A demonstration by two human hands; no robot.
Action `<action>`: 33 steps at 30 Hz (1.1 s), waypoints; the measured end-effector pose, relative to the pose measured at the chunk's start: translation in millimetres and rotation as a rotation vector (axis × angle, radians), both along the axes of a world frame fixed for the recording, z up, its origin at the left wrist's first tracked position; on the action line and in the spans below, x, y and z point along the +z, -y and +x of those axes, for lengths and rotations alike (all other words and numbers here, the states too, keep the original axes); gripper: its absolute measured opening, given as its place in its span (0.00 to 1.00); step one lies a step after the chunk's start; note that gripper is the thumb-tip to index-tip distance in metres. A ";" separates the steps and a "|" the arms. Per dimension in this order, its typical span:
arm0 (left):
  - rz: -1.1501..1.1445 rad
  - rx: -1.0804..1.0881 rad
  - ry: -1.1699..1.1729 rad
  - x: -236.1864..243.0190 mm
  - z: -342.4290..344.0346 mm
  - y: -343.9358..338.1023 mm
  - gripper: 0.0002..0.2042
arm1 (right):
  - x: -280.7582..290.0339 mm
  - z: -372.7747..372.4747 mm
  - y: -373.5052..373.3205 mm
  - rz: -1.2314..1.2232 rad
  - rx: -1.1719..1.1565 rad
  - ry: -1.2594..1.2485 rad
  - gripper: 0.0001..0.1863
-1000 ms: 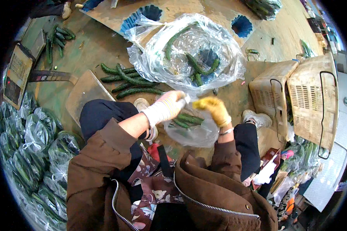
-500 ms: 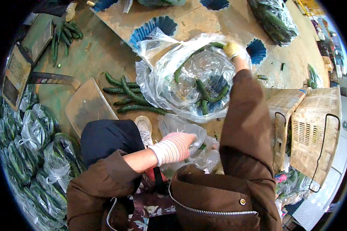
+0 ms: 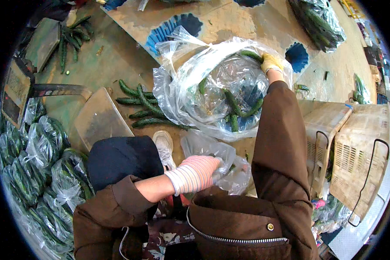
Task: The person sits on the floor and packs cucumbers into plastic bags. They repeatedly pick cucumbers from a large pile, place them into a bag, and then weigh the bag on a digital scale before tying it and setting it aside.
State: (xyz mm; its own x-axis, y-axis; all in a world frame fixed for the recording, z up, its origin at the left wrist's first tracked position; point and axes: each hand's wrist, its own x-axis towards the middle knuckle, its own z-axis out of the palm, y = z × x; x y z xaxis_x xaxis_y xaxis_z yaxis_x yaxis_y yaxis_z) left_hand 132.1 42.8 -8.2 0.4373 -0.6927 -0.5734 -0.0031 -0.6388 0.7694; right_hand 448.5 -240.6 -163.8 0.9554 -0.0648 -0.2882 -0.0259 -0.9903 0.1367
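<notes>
My left hand point(image 3: 198, 172), in a striped pink-and-white glove, grips the mouth of a small clear plastic bag point(image 3: 216, 160) held close to my body. My right hand point(image 3: 271, 63), in a yellow glove, reaches far forward into a large open clear plastic bag point(image 3: 212, 86) on the floor and closes on a green cucumber point(image 3: 251, 55) at its far rim. Several more cucumbers point(image 3: 240, 108) lie inside that big bag. A loose bunch of cucumbers point(image 3: 145, 108) lies on the floor just left of it.
Many filled bags of cucumbers point(image 3: 34, 173) are heaped at my left. A flat tray point(image 3: 99, 117) and a scale point(image 3: 17, 86) sit on the left floor. Beige plastic crates point(image 3: 355, 147) stand at the right. My white shoe point(image 3: 164, 145) shows below the big bag.
My right hand left the small bag and stretched forward into the large bag, now gripping a cucumber at its far side. My left hand keeps hold of the small bag.
</notes>
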 end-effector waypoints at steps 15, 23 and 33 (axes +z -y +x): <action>-0.050 0.016 0.202 -7.1 -16.6 12.8 0.13 | 123.3 -47.6 39.6 0.553 0.224 0.159 0.24; -0.070 0.549 0.265 -29.5 -10.5 -9.6 0.12 | 198.8 -251.3 -5.3 1.775 0.086 -0.130 0.13; -0.050 0.326 0.214 -3.3 -19.9 -12.5 0.12 | 121.1 -352.3 -30.2 1.440 -0.564 -0.124 0.13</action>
State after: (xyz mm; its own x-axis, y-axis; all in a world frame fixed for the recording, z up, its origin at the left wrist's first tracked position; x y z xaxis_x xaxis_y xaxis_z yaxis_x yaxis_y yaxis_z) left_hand 112.2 55.3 -11.4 0.7451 -0.5221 -0.4150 0.0308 -0.5947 0.8034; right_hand 96.1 -210.4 -42.7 0.8697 -0.0036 -0.4935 -0.4885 -0.1488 -0.8598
